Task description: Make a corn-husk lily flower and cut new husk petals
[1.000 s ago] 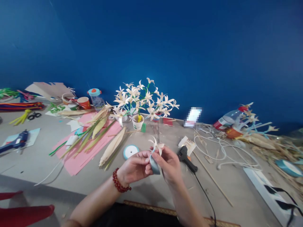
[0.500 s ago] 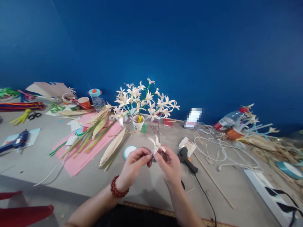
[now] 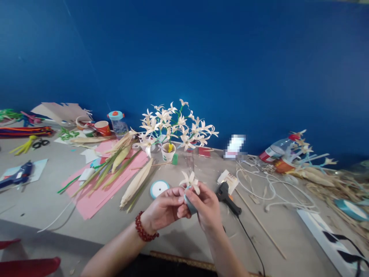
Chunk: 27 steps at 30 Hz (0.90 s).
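Observation:
A cream flower with narrow curled petals (image 3: 189,180) rises between my two hands over the table. My left hand (image 3: 170,204), with a red bead bracelet on the wrist, is closed, thumb and forefinger pinching at the flower's base. Closed as well, my right hand (image 3: 205,202) grips the flower just below its petals. A blue-grey band, seemingly a roll of floral tape (image 3: 190,206), shows between the palms, partly hidden by fingers. Just beyond the left hand lies a white disc with a blue rim (image 3: 159,189). To the right rests a black glue gun (image 3: 229,198).
A bunch of similar flowers (image 3: 173,125) stands in a paper cup (image 3: 168,156) against the blue wall. Dried husks (image 3: 137,184) and pink paper (image 3: 92,200) lie left. A white cable (image 3: 271,181), thin stick (image 3: 261,223) and power strip (image 3: 325,238) lie right.
The flower has turned so its petals open more toward me. My hands have tilted and dropped slightly, and more of the blue-grey band shows between them.

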Available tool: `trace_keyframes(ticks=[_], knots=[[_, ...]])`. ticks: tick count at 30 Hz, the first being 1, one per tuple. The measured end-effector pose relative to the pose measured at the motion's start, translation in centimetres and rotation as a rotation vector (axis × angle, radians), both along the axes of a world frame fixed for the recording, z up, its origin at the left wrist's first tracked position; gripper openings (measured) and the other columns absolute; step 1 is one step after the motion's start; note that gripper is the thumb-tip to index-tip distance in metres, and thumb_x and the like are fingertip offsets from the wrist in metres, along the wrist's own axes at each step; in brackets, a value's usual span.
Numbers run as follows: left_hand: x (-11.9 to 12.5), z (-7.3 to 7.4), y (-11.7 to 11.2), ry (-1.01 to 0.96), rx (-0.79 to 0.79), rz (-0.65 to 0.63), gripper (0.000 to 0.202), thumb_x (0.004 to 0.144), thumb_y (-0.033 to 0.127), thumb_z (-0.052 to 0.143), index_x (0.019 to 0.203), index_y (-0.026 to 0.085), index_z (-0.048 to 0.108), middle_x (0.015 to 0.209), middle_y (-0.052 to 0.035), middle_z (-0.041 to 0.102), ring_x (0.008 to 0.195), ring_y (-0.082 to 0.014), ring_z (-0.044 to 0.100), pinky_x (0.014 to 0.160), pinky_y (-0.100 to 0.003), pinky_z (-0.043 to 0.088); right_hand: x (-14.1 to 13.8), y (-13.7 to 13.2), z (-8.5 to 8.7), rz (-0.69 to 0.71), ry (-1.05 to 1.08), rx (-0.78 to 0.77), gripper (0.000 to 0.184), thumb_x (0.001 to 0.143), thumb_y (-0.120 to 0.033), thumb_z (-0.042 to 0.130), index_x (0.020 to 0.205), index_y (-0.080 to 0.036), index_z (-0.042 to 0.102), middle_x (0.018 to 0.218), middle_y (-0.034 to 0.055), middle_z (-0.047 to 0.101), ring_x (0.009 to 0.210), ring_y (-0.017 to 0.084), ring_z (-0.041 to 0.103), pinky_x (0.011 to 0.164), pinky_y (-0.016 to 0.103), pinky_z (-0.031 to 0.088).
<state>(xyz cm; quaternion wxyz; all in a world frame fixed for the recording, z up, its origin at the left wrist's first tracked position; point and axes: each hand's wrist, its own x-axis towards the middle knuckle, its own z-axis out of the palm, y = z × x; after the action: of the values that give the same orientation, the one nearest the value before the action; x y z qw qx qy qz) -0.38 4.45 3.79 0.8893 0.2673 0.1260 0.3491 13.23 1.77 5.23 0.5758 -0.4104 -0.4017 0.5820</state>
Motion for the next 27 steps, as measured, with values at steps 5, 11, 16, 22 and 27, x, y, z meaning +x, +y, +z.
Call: trace_keyframes(ticks=[5,11,16,22,27], knots=[[-0.8,0.7,0.6,0.326,0.297,0.366,0.013,0.081,0.026,0.074,0.09,0.017,0.069,0.086,-0.0028,0.065,0.08,-0.0145,0.057,0.074,-0.024,0.043,0.8,0.4,0.5,-0.16,-0.406,0.248,0.023,0.084,-0.034,0.068,0.069,-0.019,0.06,0.068,0.0006,0.058,0.063,0.014,0.055,0.059,0.026,0.046],[-1.1,1.3,1.0,0.438,0.44,0.489,0.015,0.081,0.03,0.073,0.083,0.016,0.069,0.087,-0.0027,0.062,0.08,-0.0141,0.055,0.071,-0.023,0.042,1.0,0.7,0.5,-0.136,-0.579,0.297,0.024,0.086,-0.035,0.061,0.068,-0.019,0.057,0.065,-0.0007,0.051,0.064,0.015,0.047,0.059,0.026,0.039],[-1.0,1.3,0.9,0.469,0.353,0.444,0.02,0.08,0.033,0.074,0.08,0.016,0.065,0.079,-0.0004,0.059,0.073,-0.012,0.052,0.068,-0.022,0.041,1.0,0.8,1.0,-0.087,-0.638,0.294,0.026,0.086,-0.034,0.061,0.066,-0.019,0.055,0.063,-0.002,0.05,0.062,0.014,0.046,0.059,0.025,0.037],[-1.1,1.3,1.0,0.527,0.415,0.46,0.019,0.081,0.031,0.072,0.076,0.016,0.062,0.074,0.0007,0.055,0.072,-0.012,0.049,0.067,-0.021,0.039,1.4,1.1,1.1,-0.065,-0.709,0.324,0.026,0.088,-0.033,0.062,0.067,-0.018,0.057,0.061,-0.0032,0.05,0.06,0.013,0.047,0.06,0.025,0.036],[-0.8,1.1,0.9,0.538,0.395,0.479,0.017,0.081,0.029,0.072,0.076,0.016,0.062,0.073,0.0007,0.057,0.071,-0.0122,0.05,0.067,-0.021,0.039,1.6,1.0,0.7,-0.072,-0.768,0.322,0.023,0.089,-0.03,0.061,0.069,-0.019,0.058,0.064,-0.0029,0.051,0.062,0.014,0.049,0.06,0.024,0.036]])
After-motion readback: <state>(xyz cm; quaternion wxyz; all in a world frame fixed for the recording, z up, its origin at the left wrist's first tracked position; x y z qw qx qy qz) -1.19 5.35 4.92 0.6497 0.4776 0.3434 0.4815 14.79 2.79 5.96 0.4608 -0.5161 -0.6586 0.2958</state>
